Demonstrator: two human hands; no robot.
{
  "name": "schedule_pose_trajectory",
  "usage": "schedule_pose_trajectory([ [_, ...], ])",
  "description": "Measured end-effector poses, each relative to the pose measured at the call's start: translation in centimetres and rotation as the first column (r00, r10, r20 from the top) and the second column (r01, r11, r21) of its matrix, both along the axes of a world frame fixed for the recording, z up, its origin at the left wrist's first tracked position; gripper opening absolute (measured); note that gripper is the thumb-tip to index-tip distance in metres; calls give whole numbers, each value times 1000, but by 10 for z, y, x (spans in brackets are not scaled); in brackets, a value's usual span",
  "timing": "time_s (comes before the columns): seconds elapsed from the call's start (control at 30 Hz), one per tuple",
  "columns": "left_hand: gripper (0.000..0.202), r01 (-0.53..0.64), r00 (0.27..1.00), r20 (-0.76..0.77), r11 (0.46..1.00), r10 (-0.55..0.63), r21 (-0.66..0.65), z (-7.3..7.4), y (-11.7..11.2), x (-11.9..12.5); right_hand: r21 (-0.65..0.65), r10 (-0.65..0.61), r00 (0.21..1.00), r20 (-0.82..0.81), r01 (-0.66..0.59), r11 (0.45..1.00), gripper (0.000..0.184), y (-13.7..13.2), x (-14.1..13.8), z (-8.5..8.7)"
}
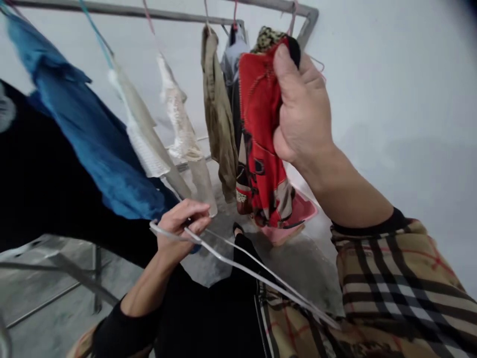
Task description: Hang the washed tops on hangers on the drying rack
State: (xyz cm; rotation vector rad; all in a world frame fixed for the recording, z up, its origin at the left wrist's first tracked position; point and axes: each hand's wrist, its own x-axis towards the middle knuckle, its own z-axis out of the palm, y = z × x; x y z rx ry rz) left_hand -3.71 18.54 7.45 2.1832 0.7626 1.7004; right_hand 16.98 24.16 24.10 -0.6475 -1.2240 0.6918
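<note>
In my left hand is a white clothes hanger, its hook by my wrist and its long arms slanting down to the right across my body. The fingers are closed round it near the neck. My right hand, raised at the right end of the rack, pinches the upper edge of a red patterned garment between thumb and fingers. Black, beige and leopard-like patches show on this garment, which hangs down lengthwise. A dark band sticks out above my right thumb.
A grey metal rack runs along the top. From it hang a blue garment, a whitish one, a cream lacy one and an olive one. A pink basin stands on the floor below. Metal bars cross at lower left.
</note>
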Motion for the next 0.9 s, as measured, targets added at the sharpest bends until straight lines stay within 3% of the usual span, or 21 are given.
schedule_pose_trajectory([
  [0.07, 19, -12, 997, 71, 1000, 11, 9, 19, -4, -2, 14, 98, 993, 68, -99, 995, 13, -12, -21, 10],
  [0.17, 39, 10, 988, 155, 999, -5, -31, 38, -10, -8, -5, 146, 973, 179, -147, 989, 16, -29, -44, 20],
  [0.27, 58, -51, 978, 201, 996, 65, -76, 47, -16, -11, 22, 222, 957, 188, -230, 973, 17, -46, -61, 27],
  [0.37, 70, -219, 948, 224, 974, 226, -59, 48, -19, -13, 56, 288, 942, 173, -301, 952, 17, -58, -75, 31],
  [0.5, 38, -479, 863, 162, 877, 478, -32, 49, -22, -27, 77, 309, 926, 216, -332, 940, 11, -56, -82, 33],
  [0.6, 29, -560, 821, 131, 829, 556, -7, 54, -23, -48, 27, 277, 927, 254, -293, 956, 19, -37, -75, 30],
  [0.77, 38, -481, 863, 125, 872, 489, -92, 61, -16, -76, 127, 172, 950, 261, -210, 969, 26, -2, -58, 18],
  [0.9, 54, -319, 925, 110, 899, 364, -299, 59, -5, -77, 95, 243, 936, 255, -275, 957, 33, 12, -54, 5],
])
